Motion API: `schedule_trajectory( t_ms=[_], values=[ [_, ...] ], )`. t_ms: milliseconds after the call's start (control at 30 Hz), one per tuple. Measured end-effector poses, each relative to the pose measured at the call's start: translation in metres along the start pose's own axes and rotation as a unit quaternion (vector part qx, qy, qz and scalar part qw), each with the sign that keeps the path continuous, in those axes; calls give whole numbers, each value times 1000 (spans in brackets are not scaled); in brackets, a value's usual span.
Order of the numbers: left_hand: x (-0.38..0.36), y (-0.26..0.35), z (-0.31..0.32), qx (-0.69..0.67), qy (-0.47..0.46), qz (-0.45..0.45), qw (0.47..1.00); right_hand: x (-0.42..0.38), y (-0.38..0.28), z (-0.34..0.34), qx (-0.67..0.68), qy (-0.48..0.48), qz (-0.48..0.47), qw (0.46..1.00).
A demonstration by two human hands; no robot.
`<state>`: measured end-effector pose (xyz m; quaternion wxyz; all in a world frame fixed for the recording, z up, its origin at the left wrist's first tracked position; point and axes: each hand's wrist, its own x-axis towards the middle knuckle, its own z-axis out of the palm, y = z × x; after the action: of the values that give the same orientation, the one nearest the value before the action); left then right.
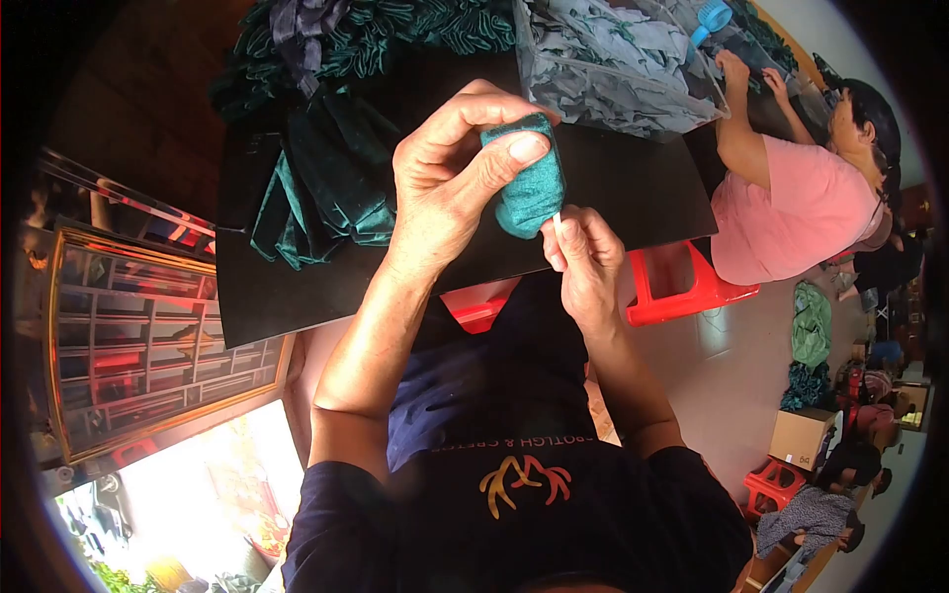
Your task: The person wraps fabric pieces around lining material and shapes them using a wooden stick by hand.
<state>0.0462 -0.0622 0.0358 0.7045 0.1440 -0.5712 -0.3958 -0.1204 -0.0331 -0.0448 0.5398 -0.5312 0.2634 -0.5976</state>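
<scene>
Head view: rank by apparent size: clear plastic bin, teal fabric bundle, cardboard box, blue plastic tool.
1. Clear plastic bin
2. Teal fabric bundle, partly covered by fingers
3. Cardboard box, farther away
4. Blue plastic tool

We've got left forearm [371, 331] and right forearm [640, 371] reaching forward, elbows bent. Our left grip [450, 168] is higher, thumb extended, fingers curled; our right grip [586, 259] is pinched.

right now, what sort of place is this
Perhaps a fabric workshop: a teal fabric piece in the left hand, dark green velvety fabric on the black table, and a person in pink beside it.
</scene>
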Motion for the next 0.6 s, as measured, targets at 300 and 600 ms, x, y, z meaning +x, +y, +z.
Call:
schedule_trajectory(
  t_ms=[300,600],
  values=[
    [1,9,4,13,-9,-61,998,4,-5,-16,-167,77,-161,970],
    [7,10,1,-19,-75,-80,994,8,-8,-13,-173,85,-209,959]
  ],
)
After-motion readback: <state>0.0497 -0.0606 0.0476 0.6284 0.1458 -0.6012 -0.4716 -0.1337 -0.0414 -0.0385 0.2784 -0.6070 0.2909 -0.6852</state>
